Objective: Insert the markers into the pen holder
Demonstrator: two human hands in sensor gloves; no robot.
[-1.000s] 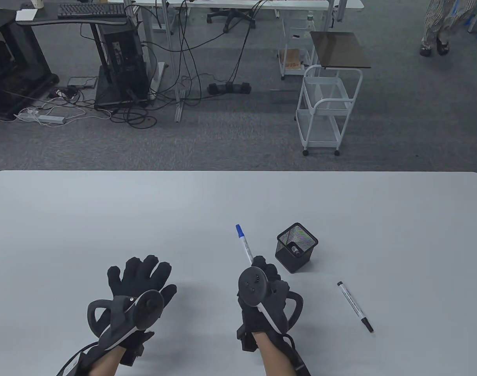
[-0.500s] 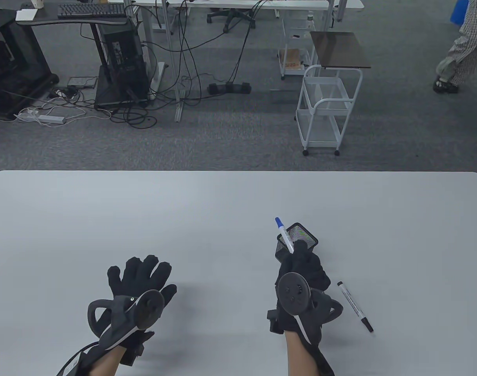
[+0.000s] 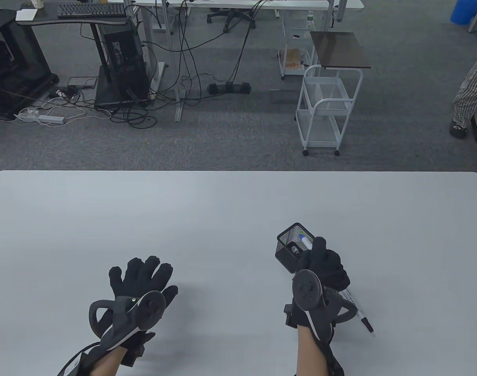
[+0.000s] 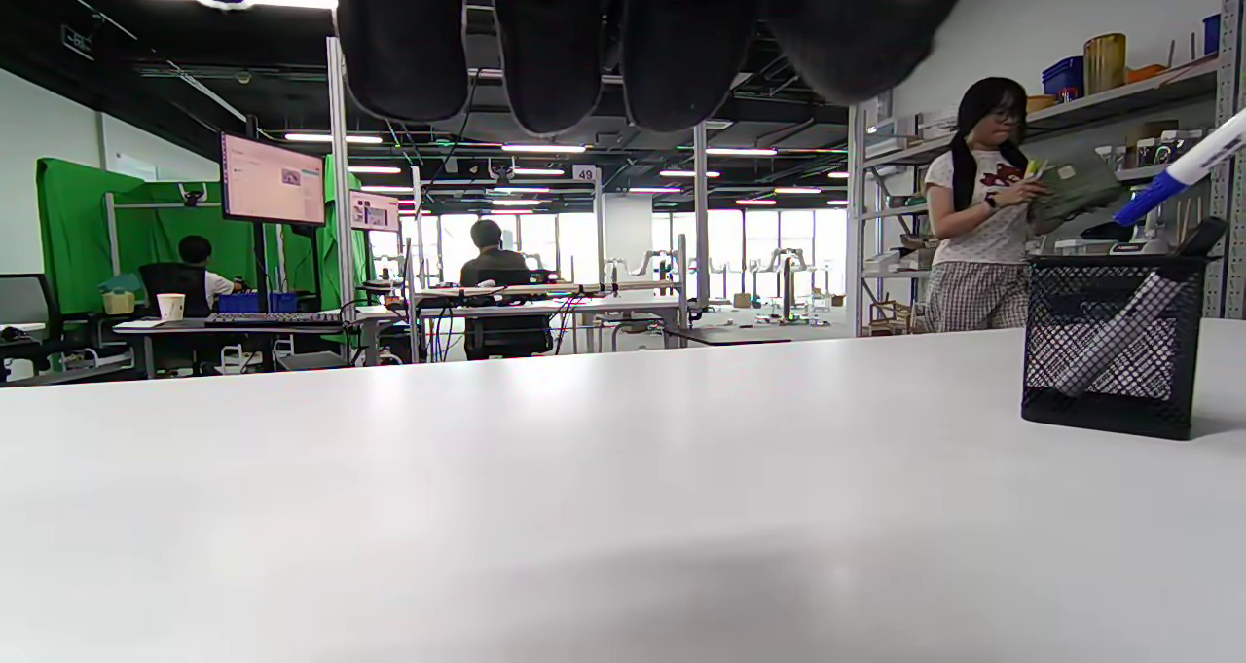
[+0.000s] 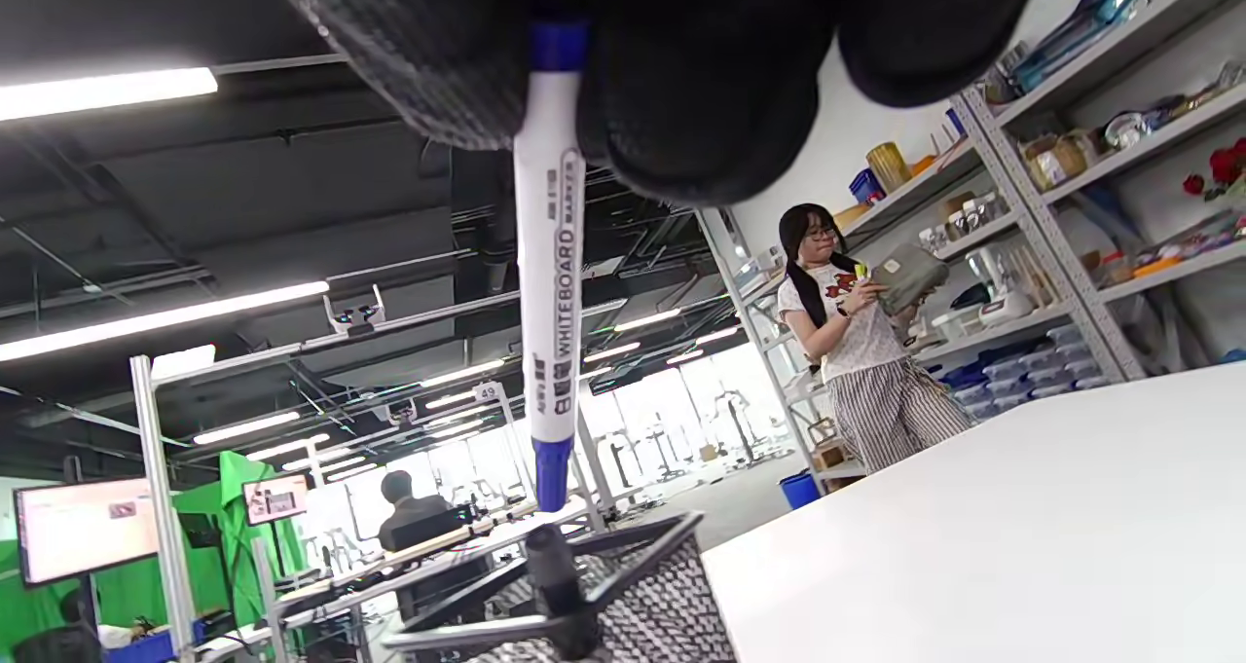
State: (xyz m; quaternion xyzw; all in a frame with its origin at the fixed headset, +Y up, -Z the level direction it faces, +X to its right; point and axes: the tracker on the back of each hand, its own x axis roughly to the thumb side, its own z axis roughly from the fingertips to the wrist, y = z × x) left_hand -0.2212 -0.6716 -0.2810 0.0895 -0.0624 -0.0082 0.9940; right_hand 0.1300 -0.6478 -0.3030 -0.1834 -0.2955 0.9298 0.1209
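Fingers of the left hand (image 3: 138, 286) spread flat on the counter (image 3: 222, 203) at 7 o'clock, idle; fingers of the right hand (image 3: 322, 264) pinching the blue marker (image 5: 550, 283), long axis near vertical, tip just above the pen holder (image 3: 296, 246), nearer hand.

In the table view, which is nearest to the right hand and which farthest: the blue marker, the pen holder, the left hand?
1. Blue marker: held in the right hand, tip over the holder.
2. Pen holder: just ahead-left of that hand.
3. Left hand: far to the left, flat on the table.
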